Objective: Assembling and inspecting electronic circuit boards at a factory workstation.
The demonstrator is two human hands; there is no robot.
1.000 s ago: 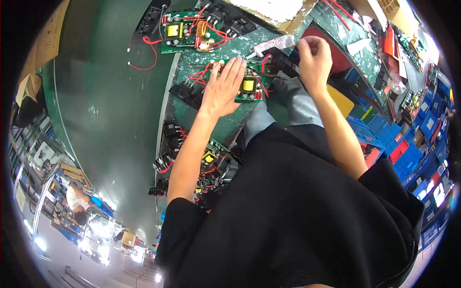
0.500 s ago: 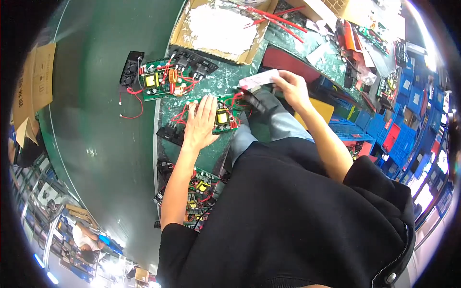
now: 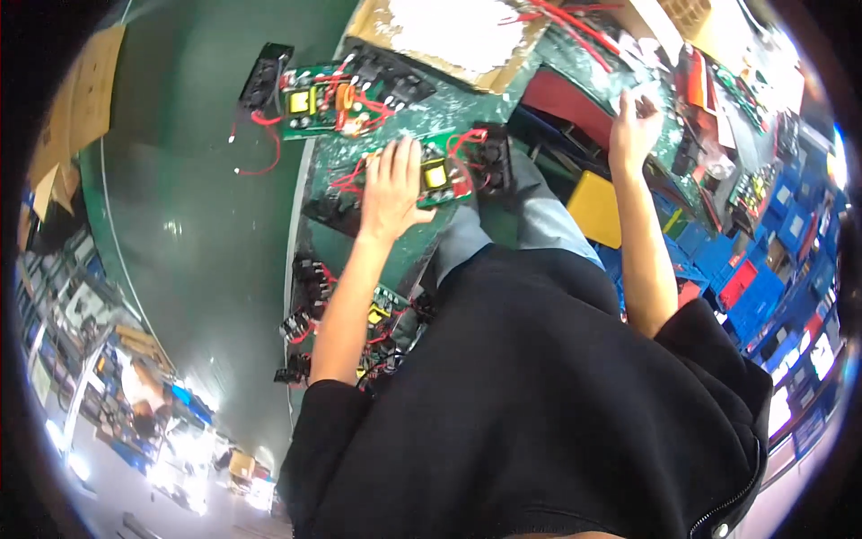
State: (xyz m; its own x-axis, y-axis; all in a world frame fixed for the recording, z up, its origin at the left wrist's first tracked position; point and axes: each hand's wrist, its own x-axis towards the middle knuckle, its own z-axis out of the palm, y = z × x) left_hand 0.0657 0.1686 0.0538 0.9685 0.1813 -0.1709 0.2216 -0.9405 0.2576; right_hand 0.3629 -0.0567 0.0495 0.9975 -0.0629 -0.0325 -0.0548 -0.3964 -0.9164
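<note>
My left hand (image 3: 392,189) rests with outstretched fingers over the left part of a green circuit board (image 3: 440,190) at the bench edge. The board carries a yellow-wrapped transformer (image 3: 435,174) and red wires. A black fan panel (image 3: 493,159) stands at its right end, above my lap. Another black part (image 3: 334,214), partly covered, lies left of my left hand. Out to the right, my right hand (image 3: 636,130) is raised over the cluttered side bench (image 3: 663,153). Its fingers are apart and slightly bent, and I see nothing held in them.
A second wired board (image 3: 310,101) with black panels lies beyond my left hand. Behind it stands a cardboard tray (image 3: 489,79) of white material, with red tubes (image 3: 579,40) alongside. More boards (image 3: 382,310) lie beside my left forearm. Blue bins (image 3: 763,296) line the right.
My right hand has moved right, away from the fan panel, and the white strip it held is gone from its fingers. My left hand stays on the board; the whole view has shifted.
</note>
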